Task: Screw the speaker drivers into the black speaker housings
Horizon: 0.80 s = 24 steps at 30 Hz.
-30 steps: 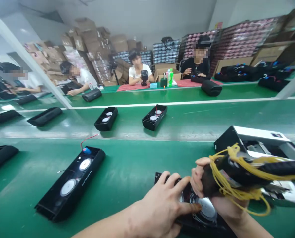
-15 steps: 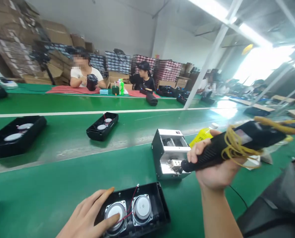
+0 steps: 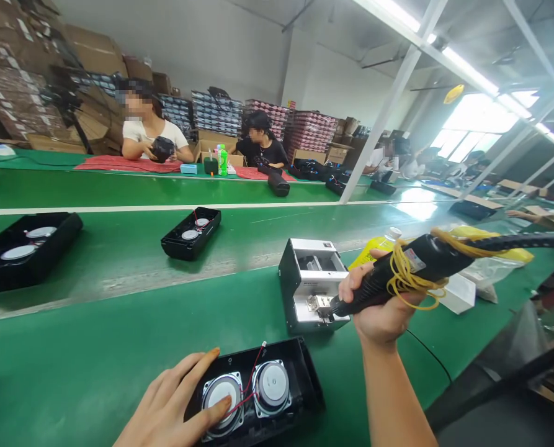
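Note:
My left hand [image 3: 174, 406] lies spread on the left end of a black speaker housing [image 3: 302, 375] at the near edge, a finger pressing its left round driver [image 3: 221, 397]. A second driver [image 3: 271, 383] sits beside it, with red wire across both. My right hand [image 3: 379, 310] is closed around a black electric screwdriver [image 3: 411, 270] wrapped in yellow rubber bands. Its tip touches the slot of a small silver screw feeder box [image 3: 304, 279].
Two more open speaker housings [image 3: 190, 233] [image 3: 25, 245] ride the green conveyor belt [image 3: 118, 279]. A yellow bottle [image 3: 374, 251] and white box [image 3: 453, 292] stand right of the feeder. Across the line two seated people [image 3: 146, 133] [image 3: 260, 146] handle black speakers before stacked cartons.
My right hand lifted the screwdriver off the speaker and swung it right to the feeder box. The view turned right. My left hand stayed on the housing.

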Each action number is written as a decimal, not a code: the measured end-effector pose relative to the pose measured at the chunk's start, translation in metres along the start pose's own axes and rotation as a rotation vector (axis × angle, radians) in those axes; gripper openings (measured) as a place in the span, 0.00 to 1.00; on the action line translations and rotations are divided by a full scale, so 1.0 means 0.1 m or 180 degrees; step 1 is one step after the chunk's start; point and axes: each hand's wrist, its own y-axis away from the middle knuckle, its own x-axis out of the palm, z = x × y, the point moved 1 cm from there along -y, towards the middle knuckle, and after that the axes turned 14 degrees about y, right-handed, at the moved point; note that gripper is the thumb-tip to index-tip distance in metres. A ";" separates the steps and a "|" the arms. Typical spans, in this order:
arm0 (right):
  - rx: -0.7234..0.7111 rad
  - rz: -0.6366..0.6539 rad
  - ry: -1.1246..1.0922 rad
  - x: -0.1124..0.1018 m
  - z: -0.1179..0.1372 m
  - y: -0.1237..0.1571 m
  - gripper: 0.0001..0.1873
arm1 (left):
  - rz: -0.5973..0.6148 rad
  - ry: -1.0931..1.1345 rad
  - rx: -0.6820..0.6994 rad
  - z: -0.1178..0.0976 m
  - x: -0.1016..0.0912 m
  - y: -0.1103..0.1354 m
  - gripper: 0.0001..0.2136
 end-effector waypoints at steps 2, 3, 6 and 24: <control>-0.0009 0.0031 0.0023 0.00 0.00 0.01 0.35 | 0.0045 0.0080 -0.0041 -0.01 -0.02 0.00 0.22; 0.0000 0.0047 0.0029 0.00 0.01 0.01 0.35 | 0.0065 0.0111 -0.0047 -0.02 -0.02 -0.01 0.23; 0.0038 0.0040 0.0025 0.01 0.05 -0.03 0.36 | 0.0047 0.0159 -0.0025 -0.04 -0.03 -0.03 0.25; 0.0214 0.0030 0.0024 -0.01 0.04 -0.10 0.39 | 0.0084 0.0297 -0.0201 -0.14 -0.13 -0.08 0.22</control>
